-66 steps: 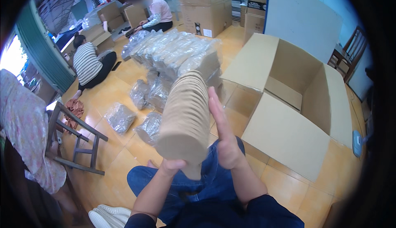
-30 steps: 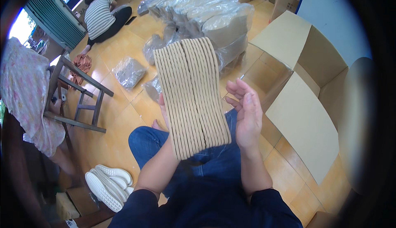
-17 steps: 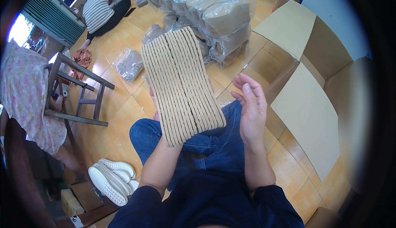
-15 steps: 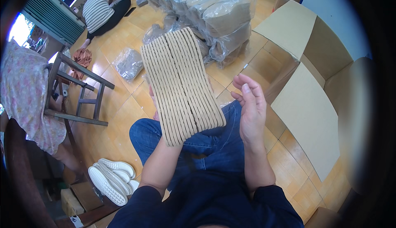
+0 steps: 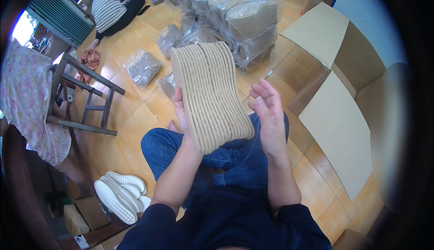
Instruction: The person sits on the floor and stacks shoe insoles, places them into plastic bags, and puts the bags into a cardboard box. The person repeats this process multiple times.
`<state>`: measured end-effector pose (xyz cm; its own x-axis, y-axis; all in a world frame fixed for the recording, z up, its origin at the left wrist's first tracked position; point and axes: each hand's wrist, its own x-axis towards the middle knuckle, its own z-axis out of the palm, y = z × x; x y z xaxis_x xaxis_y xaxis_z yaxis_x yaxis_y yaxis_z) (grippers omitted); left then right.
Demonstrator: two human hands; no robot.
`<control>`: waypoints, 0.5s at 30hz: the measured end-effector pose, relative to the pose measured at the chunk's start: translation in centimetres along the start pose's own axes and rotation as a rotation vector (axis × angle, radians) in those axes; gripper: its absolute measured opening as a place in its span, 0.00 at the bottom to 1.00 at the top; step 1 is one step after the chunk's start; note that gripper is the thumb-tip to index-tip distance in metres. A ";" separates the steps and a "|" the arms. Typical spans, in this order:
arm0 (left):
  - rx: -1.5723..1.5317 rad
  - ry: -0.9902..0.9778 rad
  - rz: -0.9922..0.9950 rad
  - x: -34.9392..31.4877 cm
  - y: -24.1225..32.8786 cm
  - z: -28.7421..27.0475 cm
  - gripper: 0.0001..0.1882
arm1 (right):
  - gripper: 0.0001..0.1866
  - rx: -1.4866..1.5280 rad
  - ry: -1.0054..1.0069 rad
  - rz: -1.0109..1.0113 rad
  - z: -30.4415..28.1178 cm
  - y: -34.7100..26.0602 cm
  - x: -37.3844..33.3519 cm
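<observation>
A thick stack of beige insoles (image 5: 214,96) stands tilted over my lap, its many layered edges facing me and a flat beige sole face showing along its left side. My left hand (image 5: 181,114) grips the stack from its left and from behind, and some of its fingers are hidden. Just right of the stack, my right hand (image 5: 270,116) is raised with fingers loosely bent and apart, holding nothing that I can see. A few faint clear strands or film edges show between the stack and my right knee.
Plastic-wrapped insole stacks (image 5: 248,19) stand ahead. A small bagged bundle (image 5: 142,67) lies on the tiled floor. An open cardboard box (image 5: 337,128) is at right. On the left are a wooden stool (image 5: 86,128), white shoe soles (image 5: 115,200) and a seated person (image 5: 108,10) farther off.
The insole stack has turned and shifted slightly right, so its left sole face now shows. My left thumb has come into view beside it. My right hand has moved slightly left.
</observation>
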<state>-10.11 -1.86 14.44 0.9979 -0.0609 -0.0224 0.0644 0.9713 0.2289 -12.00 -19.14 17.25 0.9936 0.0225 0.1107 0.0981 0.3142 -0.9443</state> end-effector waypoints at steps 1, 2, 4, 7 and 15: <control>0.028 0.002 -0.030 -0.4 -0.1 0.3 0.35 | 0.38 -0.010 -0.030 -0.011 0.1 0.2 0.0; 0.069 0.015 -0.058 -0.7 -0.3 0.7 0.35 | 0.42 -0.045 -0.031 -0.018 0.2 0.5 -0.1; 0.336 0.007 -0.052 -1.3 -0.9 1.4 0.39 | 0.52 -0.106 -0.051 -0.071 0.8 1.3 0.0; 0.885 -0.062 0.103 -1.7 -2.8 2.5 0.43 | 0.54 0.063 -0.286 0.024 1.4 2.4 0.3; 1.118 -0.013 0.306 -1.0 -3.7 5.2 0.39 | 0.35 1.087 -0.328 0.378 -0.2 4.6 4.1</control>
<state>-11.32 -6.56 18.66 0.9725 0.1331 0.1909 -0.2151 0.2012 0.9556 -7.46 -17.78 13.28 0.8723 0.4775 0.1056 -0.4526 0.8701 -0.1952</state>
